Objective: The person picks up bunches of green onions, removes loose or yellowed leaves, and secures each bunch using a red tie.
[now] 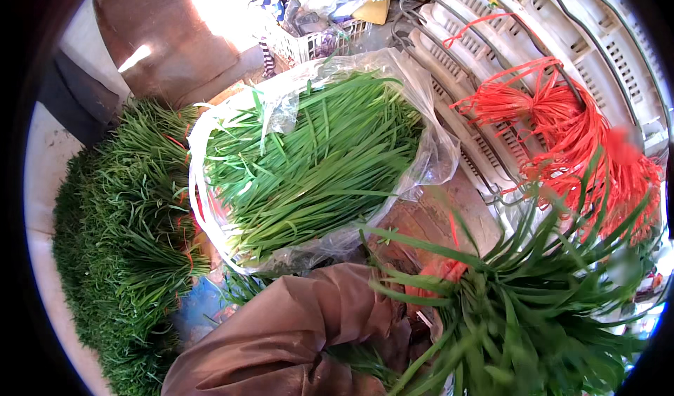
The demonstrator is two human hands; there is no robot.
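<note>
Neither of my hands can be made out; the leaves and a brown garment cover the area where they could be. A loose bundle of long green leaves, like garlic chives point(505, 317), fans out close to the camera at the lower right, partly blurred. Red material point(439, 276) shows at its left side; whether it is twine or something else is unclear. Creased brown cloth point(274, 327) of my clothing crosses the bottom middle. Beyond it lies a large pile of cut chives point(321, 159) inside an open clear plastic bag point(439, 159) with a white rim.
Tied chive bundles point(131, 211) with red bands are stacked along the left. A hank of red plastic strips point(563, 117) hangs at the right, before stacked white plastic crates point(474, 43). A white basket point(305, 48) of odds and ends stands behind the bag.
</note>
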